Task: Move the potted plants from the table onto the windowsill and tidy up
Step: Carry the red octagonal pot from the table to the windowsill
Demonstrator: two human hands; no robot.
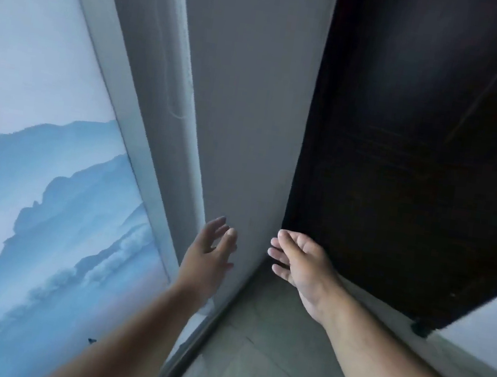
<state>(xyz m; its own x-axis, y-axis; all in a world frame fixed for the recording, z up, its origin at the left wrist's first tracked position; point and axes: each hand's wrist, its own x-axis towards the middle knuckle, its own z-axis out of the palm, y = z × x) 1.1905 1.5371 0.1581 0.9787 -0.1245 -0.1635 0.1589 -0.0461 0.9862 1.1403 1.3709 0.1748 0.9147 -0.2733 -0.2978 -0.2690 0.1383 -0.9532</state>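
Two empty hands reach forward: the left hand (209, 254) and right hand (302, 264), each grip loose with fingers spread, holding nothing. No potted plants or containers show; ahead stand a grey wall (252, 109), dark door (422, 149) and mountain picture (33, 190).

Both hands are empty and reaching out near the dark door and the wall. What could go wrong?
The open right hand is close to the edge of the dark brown wooden door; if the door swings, fingers might get knocked or pinched. The open left hand reaches toward the grey wall corner and could bump it. No pots, table or windowsill are in view, so reaching blindly for them seems risky.
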